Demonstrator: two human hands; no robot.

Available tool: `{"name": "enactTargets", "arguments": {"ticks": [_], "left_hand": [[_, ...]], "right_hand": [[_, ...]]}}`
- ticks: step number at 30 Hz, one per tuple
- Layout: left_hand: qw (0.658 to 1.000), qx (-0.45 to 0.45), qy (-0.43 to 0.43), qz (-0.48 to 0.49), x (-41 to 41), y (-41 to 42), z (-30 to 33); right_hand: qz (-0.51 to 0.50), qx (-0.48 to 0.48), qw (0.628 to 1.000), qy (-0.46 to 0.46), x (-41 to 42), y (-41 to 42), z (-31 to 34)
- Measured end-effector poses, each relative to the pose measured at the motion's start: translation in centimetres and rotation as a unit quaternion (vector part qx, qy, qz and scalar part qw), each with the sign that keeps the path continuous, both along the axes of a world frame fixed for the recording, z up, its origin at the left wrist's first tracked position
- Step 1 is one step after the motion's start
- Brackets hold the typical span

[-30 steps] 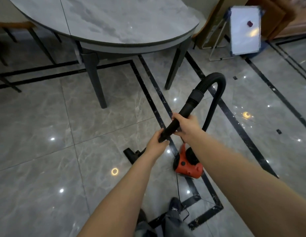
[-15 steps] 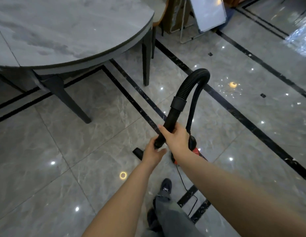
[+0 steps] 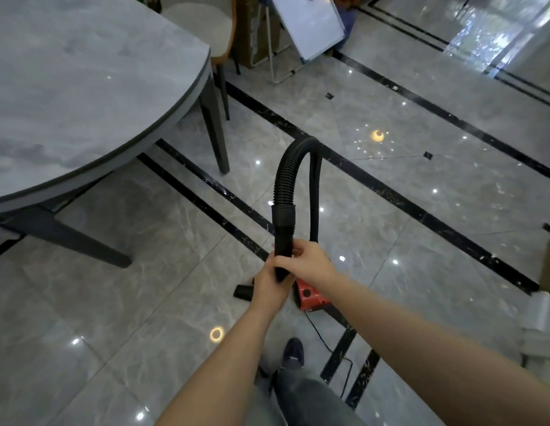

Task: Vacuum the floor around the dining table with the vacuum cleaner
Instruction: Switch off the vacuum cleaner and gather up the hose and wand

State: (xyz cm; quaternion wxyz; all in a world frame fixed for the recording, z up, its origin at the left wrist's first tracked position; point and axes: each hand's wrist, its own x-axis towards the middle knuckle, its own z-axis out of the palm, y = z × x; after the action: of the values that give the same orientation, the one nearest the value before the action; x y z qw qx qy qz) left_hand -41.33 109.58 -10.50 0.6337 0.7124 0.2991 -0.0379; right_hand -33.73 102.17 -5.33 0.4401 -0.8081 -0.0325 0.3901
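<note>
Head view: vacuum wand (image 3: 283,241), held upright in both my hands.
Left hand (image 3: 272,287) curls round its lower end, right hand (image 3: 310,265) grips just above; I judge the floor nozzle (image 3: 243,293) lies below-left, toward the dining table (image 3: 83,87).

Dining table (image 3: 83,87) left of hose (image 3: 286,179) (whiteboard (image 3: 310,23) behind)

Even, fairly bright indoor light glints as small ceiling-lamp spots on the glossy floor (image 3: 390,210), with window glare top right and wide-angle bending at the edges.

No legible text (whiteboard (image 3: 310,23) blank)
</note>
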Motion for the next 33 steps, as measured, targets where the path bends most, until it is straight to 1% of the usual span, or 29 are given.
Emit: {"name": "enactTargets", "arguments": {"ticks": [2,3,5,7,10,12,13,15,17,19,21,23,26,28,29,31,32,33], "left_hand": [[0.999,0.006,0.043,0.009,0.0,1.3,0.2],[0.998,0.016,0.059,-0.002,0.0,2.2,0.2],[0.997,0.014,0.068,-0.021,0.0,3.8,0.2],[0.996,-0.001,0.07,-0.049,-0.1,4.6,0.6],[0.995,-0.005,0.066,-0.078,-0.2,5.6,0.9],[0.995,0.003,0.073,-0.074,-0.3,6.1,0.6],[0.994,0.003,0.077,-0.072,-0.3,6.2,0.7],[0.994,-0.005,0.077,-0.073,-0.4,6.7,0.5],[0.993,-0.005,0.078,-0.087,-0.8,6.8,0.5],[0.993,-0.007,0.075,-0.091,-1.1,6.6,0.3],[0.995,-0.021,0.063,-0.081,-1.2,6.0,0.6],[0.997,-0.032,0.059,-0.048,-1.0,5.0,0.8],[0.996,-0.011,0.071,0.046,-0.6,3.5,0.5],[0.989,-0.003,0.084,0.119,0.0,2.8,0.2],[0.986,0.005,0.086,0.146,0.9,2.4,0.1],[0.978,0.035,0.101,0.179,2.7,1.9,-0.1],[0.972,0.055,0.109,0.202,3.8,1.3,-0.1],[0.966,0.068,0.117,0.222,4.7,0.9,-0.1]], "right_hand": [[-0.005,0.005,1.0,0.013,1.7,0.6,0.8],[-0.025,0.0,1.0,-0.002,2.6,0.9,1.3],[-0.077,-0.019,0.994,-0.078,4.6,2.0,2.7],[-0.081,-0.036,0.982,-0.168,6.6,3.2,4.5],[-0.015,-0.066,0.961,-0.267,9.9,6.0,7.0],[0.072,-0.12,0.94,-0.313,11.7,7.5,7.4],[0.123,-0.151,0.922,-0.334,12.5,7.9,7.3],[0.208,-0.199,0.894,-0.344,14.1,8.3,6.7],[0.247,-0.224,0.885,-0.325,15.2,7.8,6.1],[0.274,-0.234,0.872,-0.33,16.0,7.1,5.7],[0.302,-0.225,0.848,-0.374,16.4,6.4,5.4],[0.312,-0.21,0.824,-0.424,16.5,5.7,5.0],[0.35,-0.189,0.785,-0.474,17.0,5.3,4.8],[0.428,-0.141,0.739,-0.501,17.6,5.2,5.0],[0.479,-0.109,0.703,-0.514,18.1,5.5,5.2],[0.588,-0.052,0.61,-0.529,18.4,6.3,5.8],[0.642,-0.035,0.55,-0.532,18.5,6.5,6.2],[0.685,-0.046,0.491,-0.537,18.3,6.6,6.7]]}}
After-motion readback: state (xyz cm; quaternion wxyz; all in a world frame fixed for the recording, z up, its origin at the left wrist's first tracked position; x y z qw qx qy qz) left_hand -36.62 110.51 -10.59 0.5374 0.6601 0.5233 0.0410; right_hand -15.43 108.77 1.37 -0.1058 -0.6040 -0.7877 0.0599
